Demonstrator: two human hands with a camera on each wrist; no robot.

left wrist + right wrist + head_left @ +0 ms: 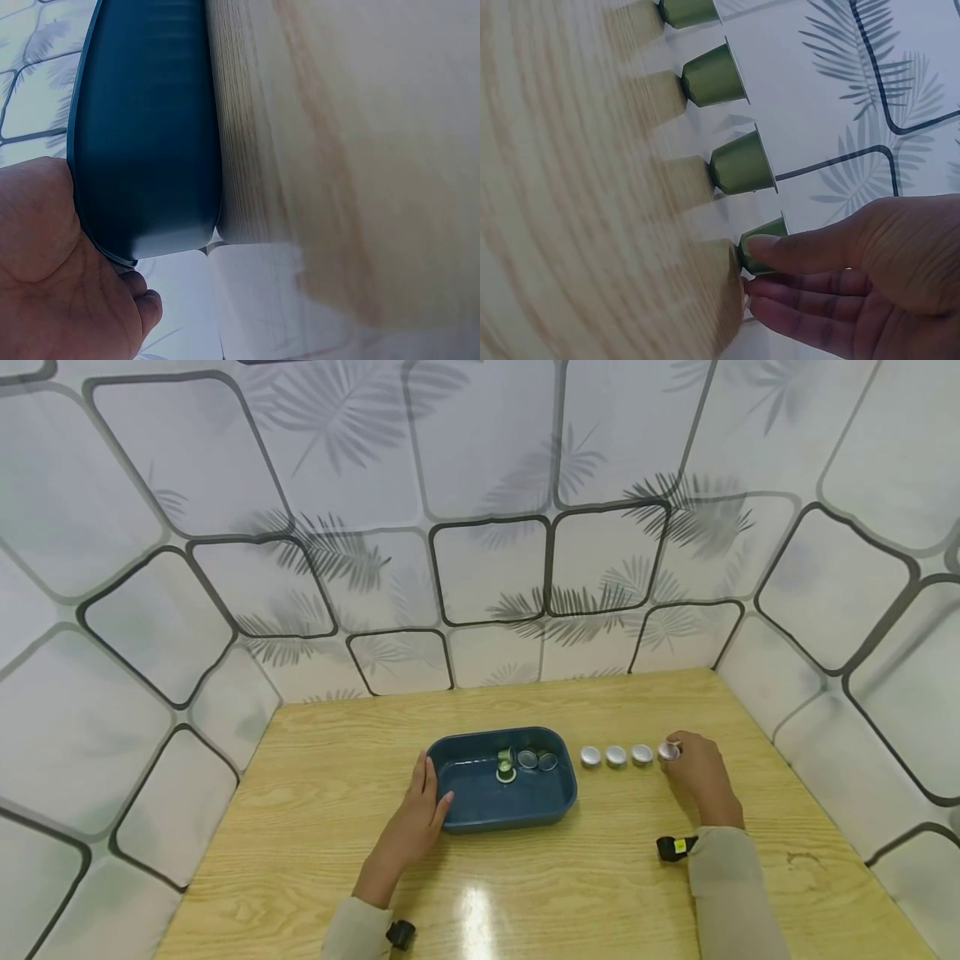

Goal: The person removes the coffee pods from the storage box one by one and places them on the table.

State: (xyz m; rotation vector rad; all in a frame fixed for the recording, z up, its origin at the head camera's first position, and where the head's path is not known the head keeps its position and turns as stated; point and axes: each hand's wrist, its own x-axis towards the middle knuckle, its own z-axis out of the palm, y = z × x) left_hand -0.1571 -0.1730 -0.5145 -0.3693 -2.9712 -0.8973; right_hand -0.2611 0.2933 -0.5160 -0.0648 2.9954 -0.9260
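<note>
A dark blue rectangular tray (476, 797) stands on the table. My left hand (415, 827) grips its left end, the thumb over the rim and the fingers along the outer wall. To the tray's right, three green coffee capsules (742, 163) with silver lids stand upside down in a row, lids up. At the row's right end my right hand (699, 774) pinches another green capsule (774, 229) between thumb and fingers, its narrow base right at the tabletop. Inside the tray, several loose capsules (506, 768) lie at the back right, some tipped on their sides.
The wooden table (337, 768) has a bright glare spot near its front. Patterned panels (495, 572) with leaf prints rise behind and on both sides of it. Small black devices (672, 848) sit on both wrists.
</note>
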